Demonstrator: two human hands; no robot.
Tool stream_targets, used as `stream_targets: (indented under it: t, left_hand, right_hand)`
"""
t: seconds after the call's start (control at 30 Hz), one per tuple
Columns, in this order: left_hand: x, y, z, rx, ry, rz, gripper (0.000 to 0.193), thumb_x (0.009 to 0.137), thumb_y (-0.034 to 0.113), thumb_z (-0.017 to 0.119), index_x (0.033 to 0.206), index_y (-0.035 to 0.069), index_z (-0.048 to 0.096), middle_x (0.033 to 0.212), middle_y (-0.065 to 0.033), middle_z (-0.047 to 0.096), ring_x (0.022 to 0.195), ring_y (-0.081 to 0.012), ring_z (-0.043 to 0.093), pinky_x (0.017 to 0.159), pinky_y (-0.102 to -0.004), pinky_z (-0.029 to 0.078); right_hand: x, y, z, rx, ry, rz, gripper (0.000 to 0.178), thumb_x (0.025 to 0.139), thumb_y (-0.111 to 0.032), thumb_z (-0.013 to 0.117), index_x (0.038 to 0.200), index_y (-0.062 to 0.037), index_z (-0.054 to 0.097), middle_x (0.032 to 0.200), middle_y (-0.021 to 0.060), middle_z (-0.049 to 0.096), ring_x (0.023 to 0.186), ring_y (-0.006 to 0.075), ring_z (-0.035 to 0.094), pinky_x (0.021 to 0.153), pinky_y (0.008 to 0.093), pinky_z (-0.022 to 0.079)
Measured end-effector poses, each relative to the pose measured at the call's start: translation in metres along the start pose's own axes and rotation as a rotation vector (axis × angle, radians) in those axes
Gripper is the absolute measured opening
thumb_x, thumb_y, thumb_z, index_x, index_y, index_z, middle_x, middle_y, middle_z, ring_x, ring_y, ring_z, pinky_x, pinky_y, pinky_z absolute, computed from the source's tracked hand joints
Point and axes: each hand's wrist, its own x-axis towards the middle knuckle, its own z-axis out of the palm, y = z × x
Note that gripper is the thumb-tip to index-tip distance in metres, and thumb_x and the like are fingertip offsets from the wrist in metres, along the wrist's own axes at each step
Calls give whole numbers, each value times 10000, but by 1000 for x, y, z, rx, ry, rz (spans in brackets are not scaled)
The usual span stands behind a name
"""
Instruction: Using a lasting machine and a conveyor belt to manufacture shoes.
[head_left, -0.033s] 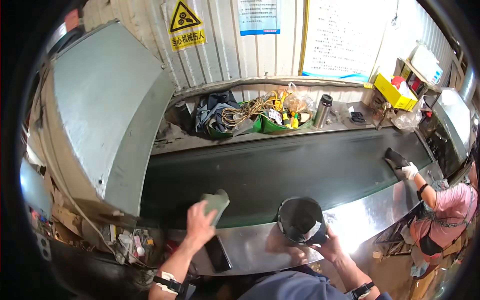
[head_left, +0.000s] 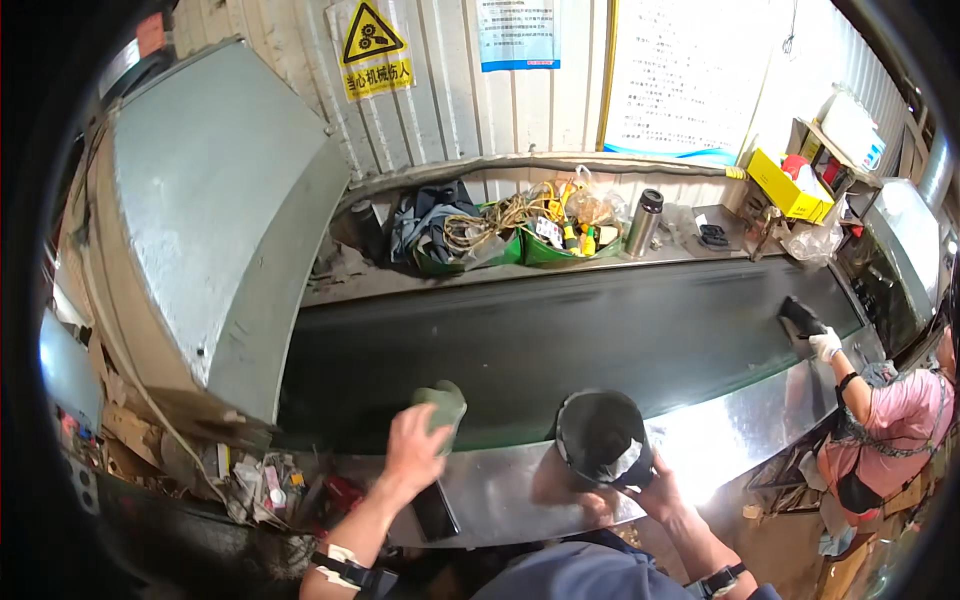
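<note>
My left hand is closed round a flat grey-green piece, blurred by motion, over the near edge of a dark belt. I cannot make out what kind of piece it is. My right hand grips the rim of a round black bucket at its lower right. The bucket tilts so that its inside shows, with a pale scrap in it. Under my left wrist, a dark phone-like slab lies on the shiny metal ledge.
A co-worker's gloved hand holds a black piece at the belt's right end. Green-rimmed containers of cloth, rope and bags and a steel flask line the back shelf. A grey metal housing rises at left.
My left hand and the grey-green piece have shifted slightly right. More of the pale scrap shows inside the bucket. The co-worker's hand and black piece have moved slightly right.
</note>
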Motion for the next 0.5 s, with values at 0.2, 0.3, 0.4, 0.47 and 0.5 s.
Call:
stream_targets:
  t: [0.2, 0.3, 0.4, 0.47, 0.5]
  left_hand:
    - [-25, 168, 62, -51, 68, 355, 321, 735, 190, 680, 1054, 231, 673, 1230, -80, 534, 1237, -281, 458, 1044, -486, 366]
    - [-48, 219, 96, -120, 166, 444, 238, 786, 258, 687, 1023, 248, 698, 1212, -52, 555, 1199, -242, 470, 1043, -464, 349]
    - [-55, 242, 114, -357, -71, 359, 185, 812, 321, 705, 976, 235, 714, 1159, -43, 578, 1188, -232, 464, 1025, -438, 344]
    - [-46, 231, 113, -616, -38, 213, 208, 865, 370, 682, 992, 212, 729, 1086, -77, 620, 1061, -241, 536, 930, -418, 410]
    - [-44, 219, 111, -819, 6, 66, 228, 897, 381, 661, 1020, 202, 730, 1069, -90, 631, 1015, -245, 560, 895, -415, 435]
  right_hand:
    - [-15, -5, -10, -80, 9, -65, 591, 1011, -500, 392, 1423, -82, 467, 1386, 120, 563, 1288, 303, 499, 983, 487, 446]
    - [-21, -7, -8, -194, 111, -148, 596, 994, -509, 416, 1399, -79, 491, 1355, 106, 588, 1288, 274, 500, 993, 477, 442]
    - [-37, -11, 5, -205, 76, -222, 492, 1005, -424, 451, 1343, -76, 533, 1295, 94, 615, 1233, 236, 534, 1020, 415, 428]
    - [-50, -16, 13, -271, 41, -359, 391, 1007, -291, 514, 1323, -61, 536, 1222, 84, 627, 1152, 205, 574, 1012, 375, 439]
    - [-60, -15, 14, -481, 60, -495, 350, 989, -239, 573, 1271, -31, 584, 1137, 77, 645, 1078, 190, 600, 961, 360, 467]
